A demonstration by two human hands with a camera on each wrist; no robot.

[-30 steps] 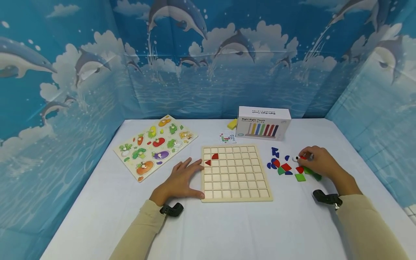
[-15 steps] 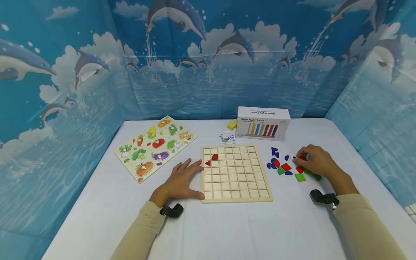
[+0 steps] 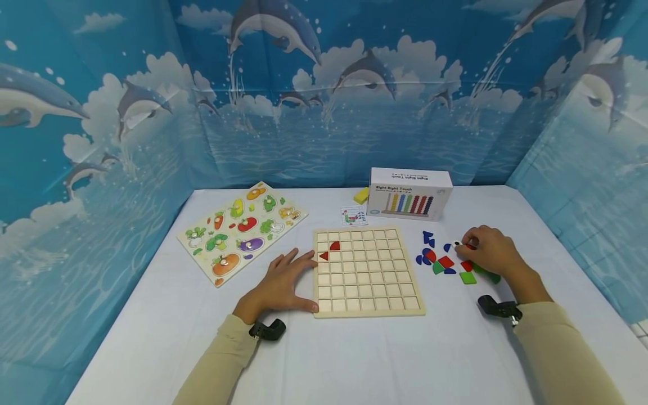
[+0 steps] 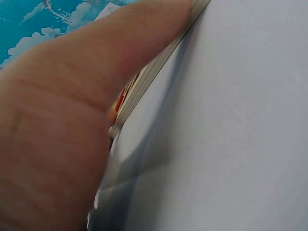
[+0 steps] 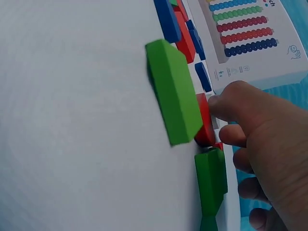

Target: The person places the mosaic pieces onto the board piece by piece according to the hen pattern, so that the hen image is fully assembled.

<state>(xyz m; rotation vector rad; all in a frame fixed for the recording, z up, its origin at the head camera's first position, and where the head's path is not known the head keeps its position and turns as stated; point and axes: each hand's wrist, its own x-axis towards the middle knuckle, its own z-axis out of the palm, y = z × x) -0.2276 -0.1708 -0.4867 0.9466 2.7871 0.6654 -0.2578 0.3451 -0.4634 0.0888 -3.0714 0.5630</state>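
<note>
A square wooden grid board [image 3: 368, 313] lies mid-table, with a red quarter-round piece [image 3: 335, 246] and a red triangle [image 3: 324, 256] in its upper left cells. Along the board's left edge my left hand [image 3: 283, 284] is spread, thumb near the lower corner and fingers near the upper part. The left wrist view has the thumb [image 4: 144, 33] against the board's side. Over the loose pieces at the right, my right hand [image 3: 488, 248] pinches a small white piece with a black dot [image 3: 457, 243]; the fingers partly hide it.
Blue, red and green pieces, such as a green diamond [image 3: 468, 278] and a red diamond [image 3: 446, 262], lie around the right hand. Behind the board stand a white box [image 3: 410, 194], a pattern card [image 3: 353, 215] and a yellow block [image 3: 361, 195]. A vegetable puzzle [image 3: 243, 233] lies left.
My right hand has shifted slightly left, and the white piece with it. The left hand and the board have stayed in place.
</note>
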